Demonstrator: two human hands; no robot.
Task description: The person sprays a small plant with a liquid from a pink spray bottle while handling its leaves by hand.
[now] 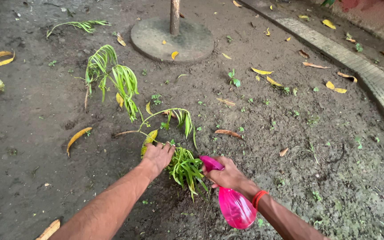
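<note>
1 pink spray bottle (235,205), clenched in right hand (228,174), nozzle at small palm seedling (184,168) in dark soil (290,146). Left hand (157,156) loosely grasps its fronds. Step: misting foliage. Next, judged: parting more leaves, steady squeezes.

Spray bottle (235,206): translucent magenta-pink body, opaque pink nozzle. Wristband (258,198): red-orange. Seedling (186,168): bright green fronds, few yellowing leaflets. Soil (290,146): dark grey-brown w/ small green weed specks. Fallen leaves (77,138): yellow to orange-brown. Concrete disc (156,40): grey. Paved edging (334,49): pale grey, small-block grid pattern.
</note>
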